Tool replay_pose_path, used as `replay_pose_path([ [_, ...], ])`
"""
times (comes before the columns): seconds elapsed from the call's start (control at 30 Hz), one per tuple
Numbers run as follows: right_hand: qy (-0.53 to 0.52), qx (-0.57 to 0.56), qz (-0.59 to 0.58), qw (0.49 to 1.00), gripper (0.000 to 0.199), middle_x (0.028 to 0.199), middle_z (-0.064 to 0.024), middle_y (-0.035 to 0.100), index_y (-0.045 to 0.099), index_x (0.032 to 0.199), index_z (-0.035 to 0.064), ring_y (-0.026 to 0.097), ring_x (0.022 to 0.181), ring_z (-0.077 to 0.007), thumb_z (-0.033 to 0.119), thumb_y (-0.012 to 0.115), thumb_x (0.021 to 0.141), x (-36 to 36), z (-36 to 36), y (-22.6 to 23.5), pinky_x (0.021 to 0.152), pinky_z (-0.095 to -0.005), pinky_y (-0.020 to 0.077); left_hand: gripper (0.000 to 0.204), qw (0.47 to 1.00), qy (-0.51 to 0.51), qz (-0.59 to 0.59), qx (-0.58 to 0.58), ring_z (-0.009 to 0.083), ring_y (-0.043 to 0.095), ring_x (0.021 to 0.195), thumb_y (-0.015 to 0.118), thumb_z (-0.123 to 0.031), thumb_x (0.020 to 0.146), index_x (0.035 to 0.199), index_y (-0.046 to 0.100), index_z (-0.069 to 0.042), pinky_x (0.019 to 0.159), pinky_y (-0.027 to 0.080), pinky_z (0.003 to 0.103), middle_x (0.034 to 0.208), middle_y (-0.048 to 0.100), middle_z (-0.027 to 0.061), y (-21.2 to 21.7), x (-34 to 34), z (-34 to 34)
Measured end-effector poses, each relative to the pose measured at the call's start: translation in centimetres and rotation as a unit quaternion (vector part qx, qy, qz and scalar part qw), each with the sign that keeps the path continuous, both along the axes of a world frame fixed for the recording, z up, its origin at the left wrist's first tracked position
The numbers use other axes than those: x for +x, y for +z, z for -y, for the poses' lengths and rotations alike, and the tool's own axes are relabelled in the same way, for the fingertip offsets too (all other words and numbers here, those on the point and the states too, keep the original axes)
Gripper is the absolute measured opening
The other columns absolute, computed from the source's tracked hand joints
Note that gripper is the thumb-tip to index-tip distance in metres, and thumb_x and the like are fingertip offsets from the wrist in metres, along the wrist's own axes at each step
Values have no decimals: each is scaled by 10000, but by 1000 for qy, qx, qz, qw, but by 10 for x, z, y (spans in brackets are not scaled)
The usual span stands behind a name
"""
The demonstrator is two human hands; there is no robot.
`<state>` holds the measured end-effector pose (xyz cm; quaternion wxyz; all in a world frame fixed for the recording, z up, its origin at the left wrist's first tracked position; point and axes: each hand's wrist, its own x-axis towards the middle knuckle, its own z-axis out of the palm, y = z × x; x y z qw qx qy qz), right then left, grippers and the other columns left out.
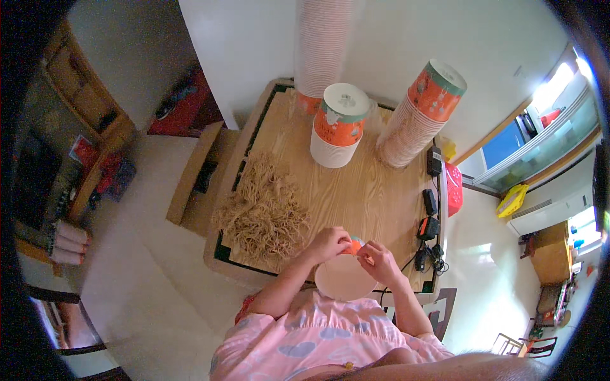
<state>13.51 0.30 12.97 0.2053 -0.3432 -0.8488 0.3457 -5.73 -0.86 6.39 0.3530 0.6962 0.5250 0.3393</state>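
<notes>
Gripping paper cup (pixel 343 277), both hands.

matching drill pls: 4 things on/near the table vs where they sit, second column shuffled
Things:
1. pile of tan cord handles
2. leaning stack of orange paper cups
3. black chargers and cables
4. paper cup

Places:
A. along the table's right edge
B. between the left hand and right hand, at the near edge
C. left part of the wooden table
D. far right of the table, tilted

Pairs: 1-C, 2-D, 3-A, 4-B
</notes>
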Motion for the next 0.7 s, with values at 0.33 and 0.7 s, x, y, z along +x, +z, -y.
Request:
replay_pose_path([
  [0.33,16,11,10,1000,236,854,-129,547,547,905,40,529,811,-324,50,632,685,1,1,4,700,-386,457,142,985,61,145,-67,270,595,732,581,-136,771,802,571,3,651,467,351,777,591,139,6,20,15],
  [0.7,18,66,16,998,141,771,-111,526,566,821,28,532,740,-287,42,628,696,-4,7,7,640,-348,456,145,987,67,130,-71,257,591,723,585,-141,775,805,573,0,646,462,344,782,590,127,8,21,18],
])
